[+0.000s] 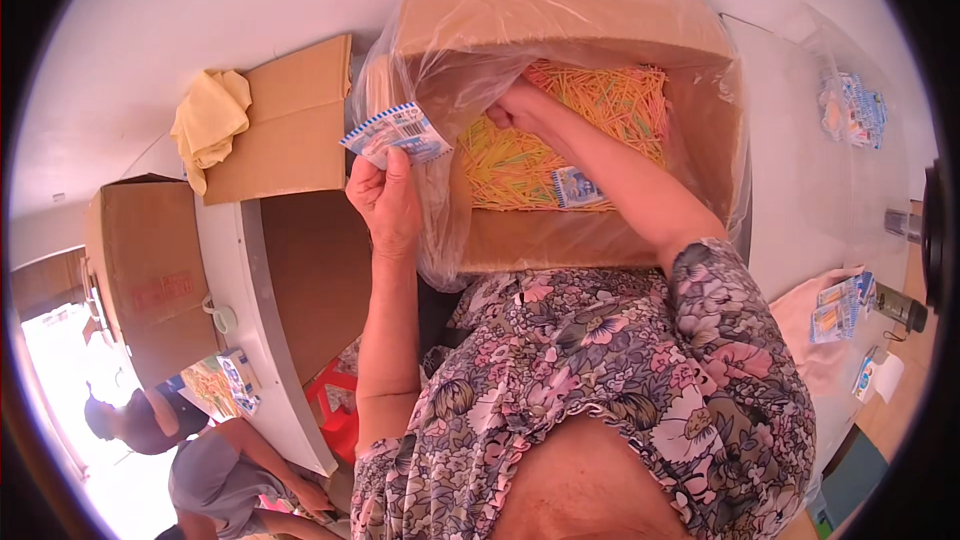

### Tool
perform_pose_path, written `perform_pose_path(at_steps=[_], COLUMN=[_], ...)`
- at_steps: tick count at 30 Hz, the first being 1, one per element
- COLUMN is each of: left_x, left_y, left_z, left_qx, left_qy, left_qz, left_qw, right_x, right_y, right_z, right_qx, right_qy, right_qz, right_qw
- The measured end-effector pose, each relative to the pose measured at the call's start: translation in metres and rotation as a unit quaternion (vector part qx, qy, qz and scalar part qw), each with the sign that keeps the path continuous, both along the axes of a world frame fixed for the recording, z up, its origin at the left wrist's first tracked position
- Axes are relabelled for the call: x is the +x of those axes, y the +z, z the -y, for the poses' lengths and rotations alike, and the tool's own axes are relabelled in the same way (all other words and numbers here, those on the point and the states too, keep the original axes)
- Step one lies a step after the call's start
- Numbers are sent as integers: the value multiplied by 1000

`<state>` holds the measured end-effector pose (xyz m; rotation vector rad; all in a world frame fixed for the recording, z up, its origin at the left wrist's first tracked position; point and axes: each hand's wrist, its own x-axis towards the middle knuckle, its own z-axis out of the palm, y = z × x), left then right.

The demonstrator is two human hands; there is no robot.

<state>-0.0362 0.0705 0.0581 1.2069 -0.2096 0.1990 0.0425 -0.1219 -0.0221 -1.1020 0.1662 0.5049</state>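
Note:
My left hand (385,202) pinches a small blue-and-white packet (405,130) between thumb and fingers, at the left rim of a large cardboard box (560,240). Clear plastic film (440,235) lines this box and hangs over its edges. Inside lies a thick layer of thin yellow, orange, pink and green sticks (600,110). My right hand (515,108) reaches into the far left part of the box, down at the sticks. Its fingers are curled closed, and what they hold, if anything, is hidden. Another blue packet (578,187) rests on the sticks beneath my right forearm.
On the left are an open cardboard flap (280,120), a yellow cloth (212,120), another carton (150,280) and a red stool (338,410). Two people (225,470) work at lower left. At right lie stacked packets (840,310), a dark bottle (900,308) and a clear bag (830,50).

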Motion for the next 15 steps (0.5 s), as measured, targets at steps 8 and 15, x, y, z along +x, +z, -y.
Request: perform_pose_path(at_steps=[8,15], left_x=[-25,-37], left_y=[32,-9], left_z=[32,72], left_qx=[260,159], left_qy=[-237,-475], left_qz=[-91,-178], left_qw=[932,847], right_x=[-83,-116], right_y=[74,92], right_z=[40,33], right_qx=[222,203], right_qy=[-166,-168], right_qz=[-76,-53], right_qw=[958,963])
